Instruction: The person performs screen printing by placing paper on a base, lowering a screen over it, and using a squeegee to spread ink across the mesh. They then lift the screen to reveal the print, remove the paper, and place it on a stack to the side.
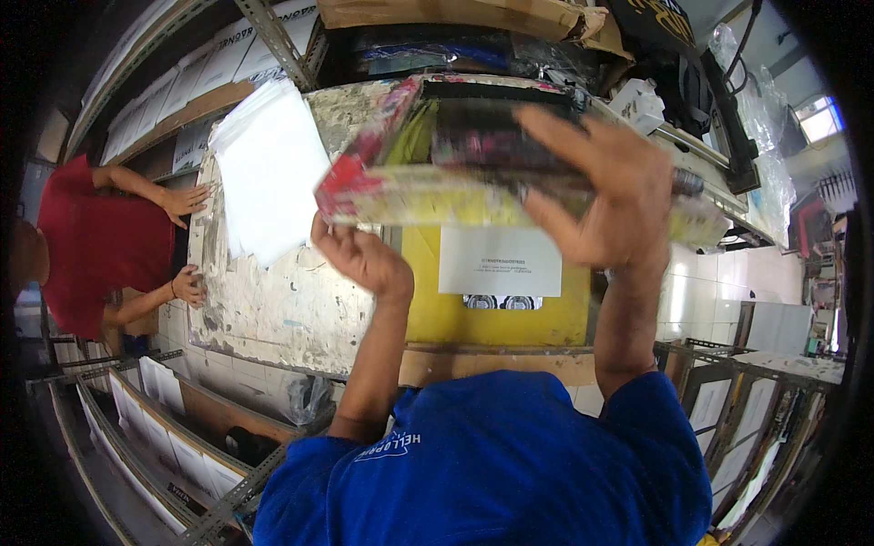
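A paint-stained screen printing frame [446,206], streaked yellow and red, stands tilted up over a yellow board [423,309]. My left hand [362,259] has its fingers curled at the frame's near left corner. In front of the frame's right part is my right hand [610,187], blurred, with thumb and fingers spread apart. Whether it touches the frame I cannot tell. A white printed sheet [501,262] lies on the board beneath the frame. Two round dark shapes on a silvery patch [503,302] show below the sheet's near edge.
White sheets [270,168] are piled on the paint-spattered table [264,314]. At its left end a person in a red shirt [105,237] rests both hands by the edge. Shelves [182,446] stand near left, a cardboard box [455,18] at the back.
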`<state>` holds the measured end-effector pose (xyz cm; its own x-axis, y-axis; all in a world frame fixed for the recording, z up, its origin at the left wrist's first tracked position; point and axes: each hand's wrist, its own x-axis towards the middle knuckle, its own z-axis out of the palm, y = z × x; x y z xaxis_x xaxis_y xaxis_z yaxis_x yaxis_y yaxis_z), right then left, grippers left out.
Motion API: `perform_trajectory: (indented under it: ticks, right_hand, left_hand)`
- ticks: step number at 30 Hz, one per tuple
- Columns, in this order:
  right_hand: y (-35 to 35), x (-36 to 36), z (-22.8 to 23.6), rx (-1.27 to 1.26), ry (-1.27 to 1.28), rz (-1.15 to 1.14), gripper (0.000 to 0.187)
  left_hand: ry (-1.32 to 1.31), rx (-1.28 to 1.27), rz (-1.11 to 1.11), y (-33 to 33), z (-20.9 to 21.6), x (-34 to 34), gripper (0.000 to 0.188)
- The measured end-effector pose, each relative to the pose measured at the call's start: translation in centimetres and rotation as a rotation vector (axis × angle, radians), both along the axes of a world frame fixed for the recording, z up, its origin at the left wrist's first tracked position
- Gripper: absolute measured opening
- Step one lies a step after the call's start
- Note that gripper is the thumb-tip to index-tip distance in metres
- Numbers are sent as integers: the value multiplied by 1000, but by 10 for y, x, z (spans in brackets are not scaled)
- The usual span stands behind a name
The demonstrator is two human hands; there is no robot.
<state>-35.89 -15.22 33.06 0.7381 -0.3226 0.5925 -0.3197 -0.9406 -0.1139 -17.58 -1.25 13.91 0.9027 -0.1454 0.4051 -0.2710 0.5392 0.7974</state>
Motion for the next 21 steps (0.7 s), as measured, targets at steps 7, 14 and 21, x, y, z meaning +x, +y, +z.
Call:
perform_trajectory:
  ticks: [7, 14, 21]
  right_hand:
    - [-49, 43, 84, 117, 10, 35, 45]
    - [-77, 51, 74, 100, -137, 99, 36]
    - [-78, 44, 94, 338, -36, 224, 35]
  left_hand:
    - [-138, 695, -289, -143, -90, 84, 31]
    - [-585, 1368, -86, -198, -160, 93, 32]
    - [-299, 817, -330, -194, -161, 98, 14]
